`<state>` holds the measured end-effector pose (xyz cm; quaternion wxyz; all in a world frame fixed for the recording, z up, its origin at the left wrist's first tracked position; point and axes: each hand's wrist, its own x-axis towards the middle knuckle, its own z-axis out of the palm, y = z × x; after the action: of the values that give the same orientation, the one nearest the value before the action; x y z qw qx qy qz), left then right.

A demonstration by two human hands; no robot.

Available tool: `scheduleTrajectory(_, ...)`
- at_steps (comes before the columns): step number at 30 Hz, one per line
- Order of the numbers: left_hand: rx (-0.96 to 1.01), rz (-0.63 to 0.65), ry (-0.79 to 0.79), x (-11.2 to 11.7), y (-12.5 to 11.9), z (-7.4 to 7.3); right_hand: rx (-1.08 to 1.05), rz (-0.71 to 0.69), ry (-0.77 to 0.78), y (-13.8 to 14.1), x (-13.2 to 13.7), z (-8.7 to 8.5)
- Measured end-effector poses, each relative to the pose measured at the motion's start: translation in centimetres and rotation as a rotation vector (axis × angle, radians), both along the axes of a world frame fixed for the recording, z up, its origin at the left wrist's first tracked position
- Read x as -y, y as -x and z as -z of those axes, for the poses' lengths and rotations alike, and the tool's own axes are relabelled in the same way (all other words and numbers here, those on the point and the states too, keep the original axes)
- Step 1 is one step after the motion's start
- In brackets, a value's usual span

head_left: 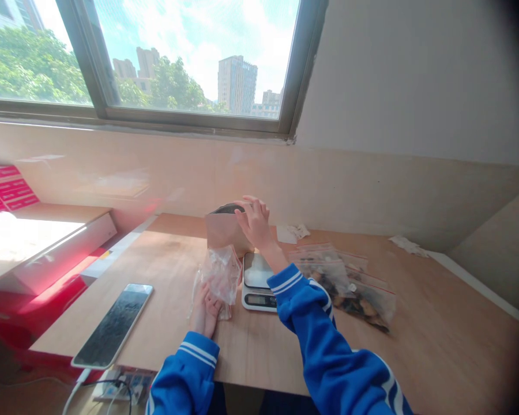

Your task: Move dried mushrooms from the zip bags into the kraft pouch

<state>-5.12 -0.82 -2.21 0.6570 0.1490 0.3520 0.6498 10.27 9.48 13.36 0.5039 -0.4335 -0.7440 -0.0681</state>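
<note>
Scale (256, 274) central, presumably for reach by both hands. Right hand (258, 223) over rim of open box (224, 231), fingers curved, loosely spread, nothing seen in grasp. Left hand (206, 309) at near end of clear bags (221, 272), fingers curled, likely steadying them; cannot tell whether pinching. Filled bags (360, 295) right of scale; phone (115, 325) at table's (168, 305) near edge, left. Forearm room between phone and clear bags; wall (350, 184) limits movement beyond box.
</note>
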Motion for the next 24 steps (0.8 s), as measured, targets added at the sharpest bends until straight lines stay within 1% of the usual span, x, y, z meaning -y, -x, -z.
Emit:
scheduleTrajectory(1, -0.004, -0.001, -0.004, 0.1, 0.0, -0.1, -0.060, 0.012, 0.015, 0.1, 0.9, 0.6)
scheduleTrajectory(3, -0.018, 0.005, -0.011, 0.2, 0.0, -0.4, -0.148, 0.010, 0.096, 0.4, 2.7, 2.2)
scheduleTrajectory(4, -0.026, 0.007, -0.013, 0.3, -0.1, -0.5, -0.168, 0.000, 0.159, 0.4, 3.5, 3.2)
scheduleTrajectory(6, -0.033, 0.010, -0.017, 0.4, -0.1, -0.8, -0.173, -0.062, 0.334, 0.3, 4.6, 5.0)
scheduleTrajectory(8, -0.030, 0.019, -0.010, 0.5, -0.1, -0.9, -0.229, -0.121, 0.490, -0.1, 5.0, 6.3)
scheduleTrajectory(10, -0.046, 0.031, -0.001, 0.6, -0.1, -0.9, -0.370, -0.139, 0.550, -0.9, 4.9, 6.8)
scheduleTrajectory(12, -0.082, 0.050, -0.006, 0.5, -0.1, -0.8, -0.514, -0.126, 0.536, -1.8, 4.6, 6.7)
scheduleTrajectory(15, -0.120, 0.075, -0.026, 0.6, -0.3, -0.9, -0.602, -0.155, 0.505, -2.6, 4.8, 6.5)
scheduleTrajectory(17, -0.127, 0.061, -0.025, 0.6, -0.4, -1.0, -0.640, -0.217, 0.517, -2.7, 5.5, 7.1)
scheduleTrajectory(19, -0.123, 0.045, -0.030, 0.7, -0.4, -1.2, -0.710, -0.302, 0.598, -2.4, 6.7, 8.5)
scheduleTrajectory(21, -0.115, 0.051, -0.046, 0.8, -0.5, -1.4, -0.766, -0.392, 0.747, -2.1, 8.2, 10.3)
scheduleTrajectory(24, -0.095, 0.056, -0.071, 0.8, -0.5, -1.5, -0.726, -0.561, 0.982, -1.8, 10.5, 12.4)
